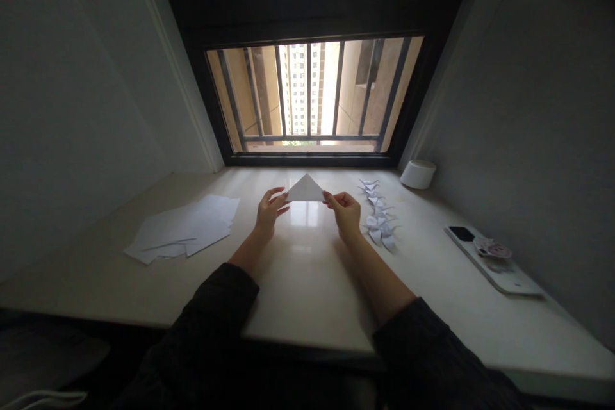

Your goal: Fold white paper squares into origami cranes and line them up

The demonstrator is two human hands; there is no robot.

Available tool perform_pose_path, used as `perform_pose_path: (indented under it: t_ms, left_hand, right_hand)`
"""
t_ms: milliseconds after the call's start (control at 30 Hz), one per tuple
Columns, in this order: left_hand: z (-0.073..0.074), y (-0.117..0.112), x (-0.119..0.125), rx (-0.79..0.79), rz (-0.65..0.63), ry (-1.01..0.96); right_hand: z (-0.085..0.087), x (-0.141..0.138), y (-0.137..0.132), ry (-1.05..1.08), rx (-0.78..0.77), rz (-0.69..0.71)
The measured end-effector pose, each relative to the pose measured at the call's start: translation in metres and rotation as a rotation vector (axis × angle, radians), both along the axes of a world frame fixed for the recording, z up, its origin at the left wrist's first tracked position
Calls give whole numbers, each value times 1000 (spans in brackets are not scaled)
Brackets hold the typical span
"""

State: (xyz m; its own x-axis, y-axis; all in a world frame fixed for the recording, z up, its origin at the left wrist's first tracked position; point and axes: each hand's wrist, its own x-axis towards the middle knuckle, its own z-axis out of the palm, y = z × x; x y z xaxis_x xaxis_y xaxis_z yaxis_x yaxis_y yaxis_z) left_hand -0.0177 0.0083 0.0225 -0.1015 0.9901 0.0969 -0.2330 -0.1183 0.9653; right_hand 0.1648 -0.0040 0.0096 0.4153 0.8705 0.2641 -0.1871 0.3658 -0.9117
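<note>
1. You hold the paper triangle (305, 190) in the air above the bench (307, 295), in front of the window (307, 96). Its apex points up, its long edge is level, and only your fingers touch it.
2. Your left hand (268, 211) has a narrow grip, with thumb and fingertips closed on the triangle's left corner and the other fingers curled loosely.
3. Your right hand (346, 213) has the same narrow grip, pinching the right corner.
4. This looks like checking a diagonal fold. Pinch only the very tips of the corners so you can see both layers along the edges.
5. Pull evenly with both hands. An uneven pull would likely bow the long edge and hide a mismatch at the apex.
6. Use the light from the window. Held against it, any layer that overhangs should show as a darker strip.
7. For a sharp crease, the bare patch of bench between your forearms looks like a better place than mid-air. Press from the middle outward.
8. Mind your right wrist. The row of small folded paper figures (378, 216) lies just beside it, and a sideways sweep could scatter them.
9. The loose sheets (185, 229) lie well off to your left, apart from both hands.
</note>
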Motion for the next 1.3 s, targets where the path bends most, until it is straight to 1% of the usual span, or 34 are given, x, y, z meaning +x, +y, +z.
perform_pose_path:
  t_ms: [100,167,367,467,567,700,867,1033,1200,1300]
  left_hand:
    - [5,-2,0,-54,-93,16]
    - [5,-2,1,-60,-101,11]
    - [-2,0,6,35,61,-16]
    - [-2,-3,9,118,78,20]
    - [-1,-8,13,165,27,62]
    - [-3,-13,17,165,-52,90]
    - [-2,-13,18,174,-96,83]
    - [-1,-11,15,191,-107,144]
    - [-2,-10,13,244,-121,209]
    - [-1,-12,14,269,-86,244]
  right_hand:
    - [4,-3,-6,-69,-5,61]
    - [6,-6,-8,-105,-14,100]
    - [2,-10,-7,-149,13,191]
    - [-1,-12,-5,-180,49,230]
    - [-2,-16,-6,-220,51,222]
    - [-2,-22,-10,-196,54,189]
    - [-3,-22,-10,-192,54,173]
    - [-3,-21,-9,-214,27,171]
    - [-2,-20,-10,-228,28,157]
    - [-4,-20,-10,-228,35,146]
